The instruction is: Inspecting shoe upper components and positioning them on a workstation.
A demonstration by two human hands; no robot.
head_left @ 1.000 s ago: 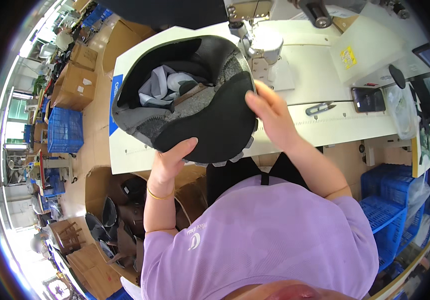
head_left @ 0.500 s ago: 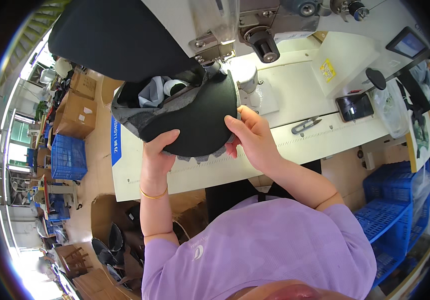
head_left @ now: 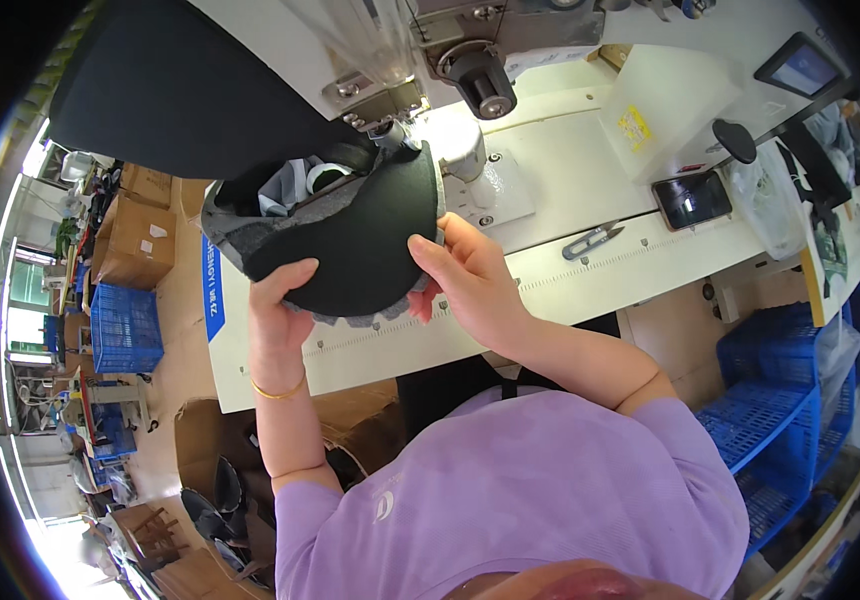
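Observation:
I hold a curved black and grey fabric piece [head_left: 350,235] beneath the head of a sewing machine [head_left: 370,95]. Its smooth black panel faces up, its grey near edge is notched, and folded pale grey material shows in its hollow. My left hand [head_left: 283,305] grips the lower left edge, thumb on top and fingers hidden below. On the right edge, my right hand [head_left: 465,275] pinches the piece with its thumb on the black face and fingers beyond the rim. The upper right corner of the piece meets the machine's presser area, beside a white post [head_left: 462,150].
Thread snips [head_left: 592,242] and a dark phone [head_left: 691,200] lie on the white table [head_left: 570,280]. A black panel [head_left: 190,90] hangs over the upper left. Blue crates [head_left: 765,400] stand at right; an open carton [head_left: 200,430] holding dark pieces sits below left.
The machine, table and my hands with the piece all appear shifted left in the view. My grip on the piece looks the same, and the piece stays at the presser area.

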